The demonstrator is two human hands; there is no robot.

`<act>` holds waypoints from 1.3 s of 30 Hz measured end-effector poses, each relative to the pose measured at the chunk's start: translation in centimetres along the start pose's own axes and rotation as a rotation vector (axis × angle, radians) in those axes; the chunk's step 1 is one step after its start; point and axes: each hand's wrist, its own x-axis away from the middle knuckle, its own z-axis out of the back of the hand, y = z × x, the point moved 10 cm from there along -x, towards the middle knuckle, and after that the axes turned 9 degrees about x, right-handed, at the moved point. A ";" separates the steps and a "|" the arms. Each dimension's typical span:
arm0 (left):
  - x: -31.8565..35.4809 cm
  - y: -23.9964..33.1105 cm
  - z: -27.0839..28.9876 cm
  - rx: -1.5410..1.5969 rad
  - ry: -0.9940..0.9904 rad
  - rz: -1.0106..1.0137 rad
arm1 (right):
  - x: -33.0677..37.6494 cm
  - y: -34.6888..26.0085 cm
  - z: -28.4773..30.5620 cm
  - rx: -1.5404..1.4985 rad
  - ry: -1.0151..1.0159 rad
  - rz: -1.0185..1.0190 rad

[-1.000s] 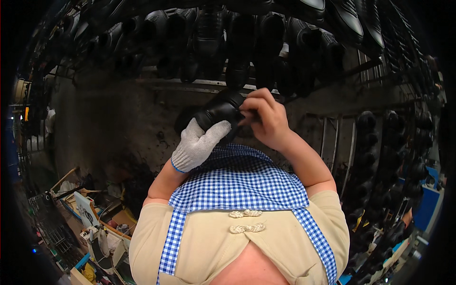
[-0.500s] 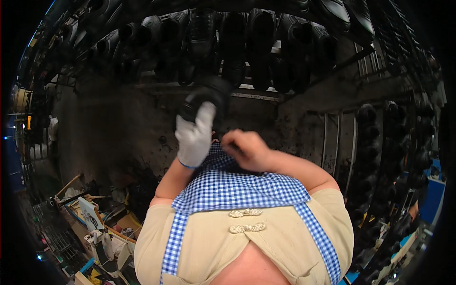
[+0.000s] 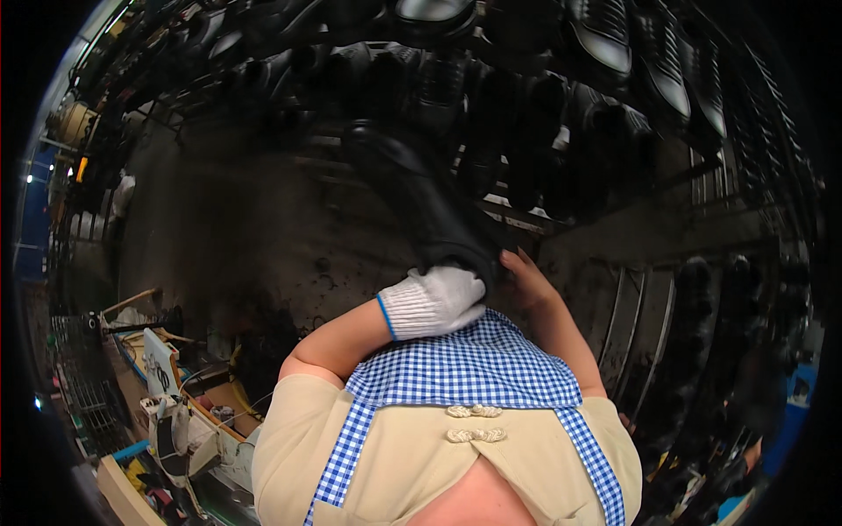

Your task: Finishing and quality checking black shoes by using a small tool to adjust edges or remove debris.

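A black shoe point(image 3: 430, 202) is held out in front of my apron, its toe pointing away and to the left. My left hand point(image 3: 443, 300) wears a white knitted glove with a blue cuff edge and is closed on the shoe at its opening; some fingertips are hidden inside or behind it. Against the heel end, on the right side, lies my bare right hand point(image 3: 530, 279), its fingers bent round the shoe and partly lost in shadow. Below both hands is the blue and white checked apron point(image 3: 465, 364).
Racks of black shoes point(image 3: 438, 83) run across the far side, with lace-up shoes point(image 3: 601, 35) on a higher level. More shoes line a rack point(image 3: 693, 316) at the right. Bottom left, a cluttered workbench point(image 3: 219, 421) holds a white machine-like object and loose items.
The shoe has come nearer and turned so its length shows. My gloved left hand has moved right and closer to the apron. My right hand has moved right, to the shoe's heel.
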 end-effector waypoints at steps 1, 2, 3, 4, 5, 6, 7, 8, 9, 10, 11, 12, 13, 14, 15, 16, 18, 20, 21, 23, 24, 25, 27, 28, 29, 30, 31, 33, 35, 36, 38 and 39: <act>0.3 0.1 1.9 -0.005 0.010 0.009 | -0.6 1.2 0.6 0.008 -0.012 0.000; 0.8 1.1 4.1 0.326 0.064 -0.139 | -1.0 2.5 1.7 -0.060 -0.017 -0.010; 1.9 1.7 6.5 0.656 0.117 -0.290 | -1.2 3.6 2.7 -0.127 -0.020 -0.019; 2.8 -0.4 7.2 1.030 0.162 -0.119 | -1.0 4.9 3.8 -0.171 0.034 -0.107; 4.5 -2.5 10.1 1.077 0.566 -0.173 | -1.1 5.2 4.2 -0.160 0.025 -0.106; 7.1 -4.9 12.0 0.773 1.036 -0.250 | -1.3 4.9 3.3 -0.185 -0.113 -0.055; 7.9 -7.4 12.0 0.913 1.284 -0.039 | -1.2 4.7 2.4 -0.214 -0.241 -0.005; 7.6 -8.7 12.4 1.041 1.322 -0.024 | -0.9 4.0 1.8 -0.177 -0.243 0.006; 7.3 -10.1 12.8 1.170 1.357 -0.011 | -1.2 4.7 2.1 -0.171 -0.250 0.004; 7.0 -10.6 13.0 1.169 1.360 -0.017 | -1.6 5.1 1.9 -0.203 -0.287 0.001; 6.2 -12.0 12.1 1.298 1.302 0.068 | -1.8 5.4 1.9 -0.235 -0.322 -0.002; 5.5 -12.9 11.0 1.424 1.235 0.152 | -2.1 5.3 2.4 -0.229 -0.321 0.002; 5.4 -13.0 11.2 1.428 1.230 0.146 | -2.6 2.9 3.5 0.015 -0.102 0.096; 4.7 -11.9 12.4 1.290 1.145 0.065 | -2.3 -0.3 4.7 0.256 0.129 0.190; 4.2 -10.6 13.4 1.154 1.056 -0.013 | -1.8 -2.4 4.4 0.254 0.147 0.196; 3.7 -9.5 13.9 1.067 0.974 -0.037 | -0.4 -6.6 3.7 0.470 0.200 0.399; 3.1 -7.7 14.4 0.921 0.845 -0.085 | 3.9 -14.2 -0.5 0.791 0.220 0.803; 1.8 -5.7 14.3 0.728 0.666 -0.127 | 7.8 -19.2 -5.9 0.999 0.152 1.160; 1.3 -5.1 14.0 0.742 0.635 -0.141 | 9.6 -20.2 -7.6 1.102 0.125 1.310; 0.3 -4.7 12.7 0.763 0.507 -0.081 | 10.5 -21.3 -8.6 1.174 0.128 1.294; 0.0 -4.7 12.1 0.808 0.499 -0.119 | 11.1 -21.1 -9.7 1.334 0.105 1.339; -0.4 -4.4 11.9 0.815 0.488 -0.122 | 11.5 -20.6 -10.5 1.493 0.077 1.377; -1.1 -2.8 11.5 0.684 0.407 -0.156 | 12.1 -20.5 -10.7 1.590 0.084 1.382; -1.5 -2.3 11.3 0.635 0.406 -0.162 | 12.2 -20.2 -11.1 1.690 0.050 1.342; -1.7 -2.3 10.9 0.644 0.401 -0.160 | 12.3 -19.8 -11.5 1.788 0.014 1.298; -1.8 -2.1 10.5 0.559 0.410 -0.164 | 12.2 -19.5 -11.7 1.857 0.013 1.211; -2.0 -1.8 10.2 0.475 0.419 -0.170 | 12.7 -19.4 -11.9 1.857 0.013 1.199; -2.8 -0.9 9.5 0.471 0.379 -0.170 | 12.2 -18.5 -11.6 2.050 0.089 1.062; -3.3 -0.2 8.8 0.464 0.336 -0.174 | 11.6 -17.5 -11.1 2.183 0.141 0.930; -3.3 0.1 8.6 0.408 0.335 -0.167 | 11.3 -17.2 -10.7 2.181 0.143 0.891; -3.6 0.1 8.0 0.397 0.329 -0.138 | 11.1 -16.6 -9.9 2.179 0.149 0.847; -3.5 0.1 7.6 0.402 0.325 -0.139 | 11.3 -16.8 -9.5 2.083 0.176 0.866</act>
